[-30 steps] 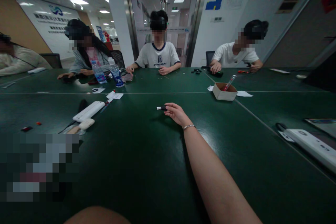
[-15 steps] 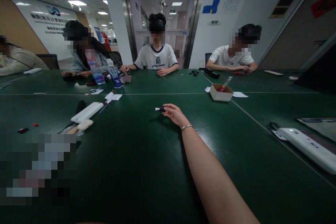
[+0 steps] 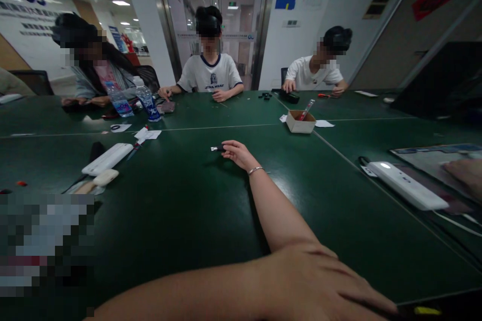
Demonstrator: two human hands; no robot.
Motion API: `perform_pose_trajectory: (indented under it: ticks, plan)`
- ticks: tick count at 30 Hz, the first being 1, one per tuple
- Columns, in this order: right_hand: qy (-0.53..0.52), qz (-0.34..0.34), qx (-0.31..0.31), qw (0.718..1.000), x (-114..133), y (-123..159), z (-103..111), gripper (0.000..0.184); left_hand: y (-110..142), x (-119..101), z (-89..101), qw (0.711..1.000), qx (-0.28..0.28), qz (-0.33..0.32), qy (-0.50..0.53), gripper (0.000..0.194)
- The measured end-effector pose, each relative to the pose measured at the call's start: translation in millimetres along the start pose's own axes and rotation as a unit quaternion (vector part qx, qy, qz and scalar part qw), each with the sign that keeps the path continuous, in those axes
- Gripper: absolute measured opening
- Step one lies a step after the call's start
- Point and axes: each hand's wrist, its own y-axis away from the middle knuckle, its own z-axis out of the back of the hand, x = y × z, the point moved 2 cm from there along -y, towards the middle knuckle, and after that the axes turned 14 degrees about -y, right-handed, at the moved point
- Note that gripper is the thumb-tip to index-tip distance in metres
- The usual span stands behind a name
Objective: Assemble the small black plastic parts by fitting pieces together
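My right hand point(image 3: 238, 154) reaches forward over the green table, its fingers closed around a small black item with a silver metal end point(image 3: 216, 149). The metal end points left; its exact kind is too small to make out. A bracelet point(image 3: 256, 170) circles that wrist. My left hand point(image 3: 320, 278) crosses the bottom of the view, back upward, in front of my right forearm. Its fingers stretch toward the lower right, where a dark object with a yellow mark point(image 3: 427, 310) shows at the edge. The left fingertips are partly cut off, and I see nothing held there.
A small open box point(image 3: 301, 124) with a tube stands ahead right. White power banks lie left point(image 3: 107, 159) and right point(image 3: 408, 185). Two bottles point(image 3: 147, 103) stand ahead left. Several people sit across the green table point(image 3: 169, 205); a person's hand point(image 3: 465, 173) shows at right.
My left hand and forearm have come into view from below, reaching right across my right forearm. The view has turned slightly right. My right hand still holds the black item.
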Motion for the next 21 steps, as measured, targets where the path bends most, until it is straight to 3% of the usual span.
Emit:
perform_pose_trajectory:
  ticks: [2,4,10,13,16,18,19,21]
  plan:
    - [-0.004,-0.002,0.000,1.000,0.0,0.6,0.1,0.022,8.7,19.4,-4.6,0.999,-0.044,0.018,-0.008,0.050]
    - [-0.006,-0.004,0.000,1.000,0.3,1.3,-0.2,0.022,14.4,30.5,-13.2,0.998,-0.052,0.037,-0.013,0.049]
    - [-0.010,-0.003,-0.011,1.000,1.4,3.3,-2.7,0.019,19.9,44.9,-31.8,0.994,-0.073,0.075,-0.043,0.046]
    - [-0.010,-0.006,-0.014,1.000,1.3,3.0,-1.8,0.018,24.5,63.1,-33.4,0.988,-0.087,0.077,-0.098,0.044]
    - [-0.007,-0.003,-0.006,1.000,0.9,1.8,1.7,0.020,37.9,96.0,-27.6,0.976,-0.115,0.075,-0.169,0.037]
    - [-0.010,0.000,0.007,1.000,0.2,0.8,4.2,0.019,56.9,127.1,-20.6,0.948,-0.171,0.160,-0.214,0.028]
    - [-0.015,0.005,0.011,1.000,-0.1,0.1,5.1,0.018,70.5,144.3,-17.5,0.920,-0.211,0.239,-0.228,0.027]
    - [-0.025,0.010,0.006,1.000,-1.1,-1.4,6.3,0.016,104.6,177.2,-15.7,0.821,-0.311,0.421,-0.227,0.029]
